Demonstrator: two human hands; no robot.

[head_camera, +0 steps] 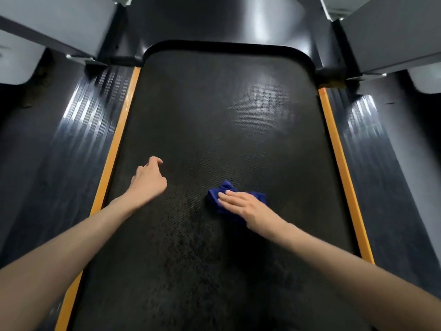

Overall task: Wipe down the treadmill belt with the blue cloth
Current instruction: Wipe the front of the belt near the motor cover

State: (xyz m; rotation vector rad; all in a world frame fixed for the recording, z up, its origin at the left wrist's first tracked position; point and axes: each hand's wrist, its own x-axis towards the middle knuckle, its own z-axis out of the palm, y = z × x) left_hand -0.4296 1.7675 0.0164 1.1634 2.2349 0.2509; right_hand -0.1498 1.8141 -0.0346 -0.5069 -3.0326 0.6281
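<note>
Blue cloth [225,187] under right hand [248,206], fingers [232,197] straight, together, pressing. Left hand [148,180] loosely curled, empty. Keep pressure even; overlap strokes across belt [202,115] ahead of fingers.

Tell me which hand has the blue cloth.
The right hand, fingers flat on the blue cloth on the treadmill belt; the left hand holds nothing.

Blue cloth [235,198] bunched, flat on dark textured treadmill belt [202,120], mid-right.

Orange edge strips [115,139], ribbed dark side rails [71,144], grey uprights [391,32]
</note>
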